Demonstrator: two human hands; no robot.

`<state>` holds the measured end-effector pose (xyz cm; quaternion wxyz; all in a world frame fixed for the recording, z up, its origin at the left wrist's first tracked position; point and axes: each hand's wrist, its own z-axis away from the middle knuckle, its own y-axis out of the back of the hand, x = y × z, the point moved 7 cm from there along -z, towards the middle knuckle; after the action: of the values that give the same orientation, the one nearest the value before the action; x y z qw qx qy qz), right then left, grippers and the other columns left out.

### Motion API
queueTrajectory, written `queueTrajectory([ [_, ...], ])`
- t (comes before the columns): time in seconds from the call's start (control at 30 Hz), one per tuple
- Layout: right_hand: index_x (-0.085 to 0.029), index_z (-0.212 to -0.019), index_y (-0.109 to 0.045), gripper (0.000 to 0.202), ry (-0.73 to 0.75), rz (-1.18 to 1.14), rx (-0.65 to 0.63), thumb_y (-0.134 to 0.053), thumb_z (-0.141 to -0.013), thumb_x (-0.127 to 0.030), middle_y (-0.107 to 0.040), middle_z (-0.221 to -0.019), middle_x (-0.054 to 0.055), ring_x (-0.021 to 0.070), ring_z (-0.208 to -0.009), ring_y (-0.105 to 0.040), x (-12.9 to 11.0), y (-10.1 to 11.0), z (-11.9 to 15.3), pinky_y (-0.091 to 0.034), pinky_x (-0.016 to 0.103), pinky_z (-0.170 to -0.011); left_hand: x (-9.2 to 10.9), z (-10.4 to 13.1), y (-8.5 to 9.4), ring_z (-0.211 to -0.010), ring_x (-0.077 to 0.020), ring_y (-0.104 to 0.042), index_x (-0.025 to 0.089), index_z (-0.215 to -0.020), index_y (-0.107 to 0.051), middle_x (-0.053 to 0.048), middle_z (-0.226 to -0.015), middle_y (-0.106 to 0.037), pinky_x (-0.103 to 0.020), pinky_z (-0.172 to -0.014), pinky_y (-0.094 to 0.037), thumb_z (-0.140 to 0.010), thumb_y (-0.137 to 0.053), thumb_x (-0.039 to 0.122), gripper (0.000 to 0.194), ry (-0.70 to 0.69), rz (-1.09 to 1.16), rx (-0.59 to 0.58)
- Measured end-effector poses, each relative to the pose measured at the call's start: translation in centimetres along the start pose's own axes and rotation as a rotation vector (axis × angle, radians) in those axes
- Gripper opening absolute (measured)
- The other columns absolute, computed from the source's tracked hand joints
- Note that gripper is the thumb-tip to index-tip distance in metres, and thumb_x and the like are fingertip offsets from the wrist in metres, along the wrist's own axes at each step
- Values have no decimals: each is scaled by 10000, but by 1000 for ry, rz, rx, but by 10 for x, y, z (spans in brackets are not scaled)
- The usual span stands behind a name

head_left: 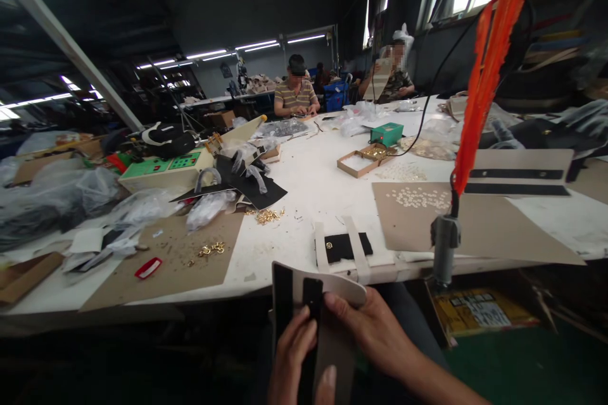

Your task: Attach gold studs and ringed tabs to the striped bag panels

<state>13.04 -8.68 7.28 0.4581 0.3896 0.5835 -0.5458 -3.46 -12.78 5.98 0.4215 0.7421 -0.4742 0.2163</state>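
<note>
Below the table's front edge, a beige panel with black strips point(338, 342) is held between my two hands. My left hand point(295, 354) wraps round its lower left part, fingers bent over a black strip. My right hand point(375, 329) pinches the upper right edge, thumb on the front face near the top of the strip. Just beyond, a black piece with a gold clasp point(339, 247) lies at the table edge under two pale straps point(357, 243). What the fingers behind the panel touch is hidden.
An orange bundle point(482, 76) hangs above a metal tool point(445, 250) at right. Gold fittings point(211, 249) and a red dish point(148, 268) lie left. Beyond are a cardboard box point(356, 163) and green device point(387, 134). Two people sit across the table.
</note>
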Motion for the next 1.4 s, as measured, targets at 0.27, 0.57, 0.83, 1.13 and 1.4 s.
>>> queueTrajectory([
  [0.27,-162,-1177,-746,483,-63,129,6,-678,-957,-586,-778,-1040,98,305,-957,-727,-23,50,-28,-580,371,-827,-31,-96,-14,-1229,-350,-662,221,-1420,-553,-147,-1400,-646,-497,-1030,-568,-865,-771,449,638,560,460,-304],
  [0.57,-175,-1181,-753,531,-273,130,61,-787,-849,-587,-787,-1075,107,319,-978,-746,27,54,-19,-614,409,-879,-61,-66,-70,-1022,-346,-755,142,-1182,-750,-133,-1069,-806,-439,-906,-591,-867,-776,445,438,913,648,-505],
  [0.83,-156,-1066,-800,490,-332,347,236,-766,-818,-578,-800,-1006,123,333,-907,-756,37,66,-37,-638,407,-789,-79,-77,-79,-1041,-341,-753,151,-1169,-763,-120,-1093,-806,-413,-895,-592,-882,-742,435,404,950,581,-573],
  [1.13,-182,-932,-792,323,-307,599,270,-682,-877,-480,-805,-898,79,285,-812,-762,21,87,-83,-605,346,-737,-88,-134,-97,-1013,-272,-756,215,-1159,-768,-39,-1117,-807,-357,-887,-583,-909,-693,329,285,748,430,-740],
  [1.4,-200,-829,-779,332,-261,1010,303,-640,-903,-492,-793,-852,114,326,-837,-747,16,106,-123,-542,341,-677,-108,-172,-116,-919,-276,-749,225,-982,-782,-28,-980,-810,-360,-810,-562,-882,-682,316,168,547,130,-626],
])
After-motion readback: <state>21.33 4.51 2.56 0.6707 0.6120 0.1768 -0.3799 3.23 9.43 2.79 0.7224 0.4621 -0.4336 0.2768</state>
